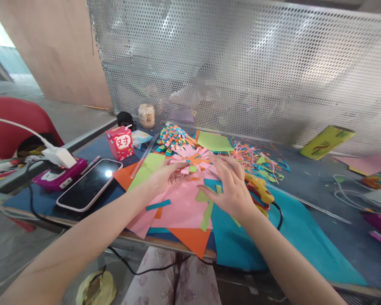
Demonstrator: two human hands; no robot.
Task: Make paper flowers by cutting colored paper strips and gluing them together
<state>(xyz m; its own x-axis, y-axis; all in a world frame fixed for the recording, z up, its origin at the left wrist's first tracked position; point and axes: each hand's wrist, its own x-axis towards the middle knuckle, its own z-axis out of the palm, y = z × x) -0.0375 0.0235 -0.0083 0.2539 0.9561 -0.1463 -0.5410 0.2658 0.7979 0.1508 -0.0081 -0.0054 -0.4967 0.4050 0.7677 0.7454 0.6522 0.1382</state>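
Note:
A fringed paper flower [195, 159] in pink and orange, with a green scrap on it, lies low over the pink paper sheets [180, 207]. My left hand [168, 176] has its thumb and fingers closed at the flower's left edge. On the other side, my right hand [230, 184] is open, thumb spread from the fingers, near the flower's right edge. Its far fingertips are partly hidden. Green paper strips [207, 216] and a blue strip [158, 205] lie on the pink sheets below. Behind the flower sits a multicoloured fringed paper pompom [177, 137].
Beside my right wrist rests a yellow glue gun [262, 189] with a black cord, on blue paper [292, 237]. Thin paper shreds [257, 159] are heaped behind. Leftward are a phone [89, 186], purple power strip [62, 176] and red drink carton [120, 142]. Perforated metal [257, 63] stands behind the table.

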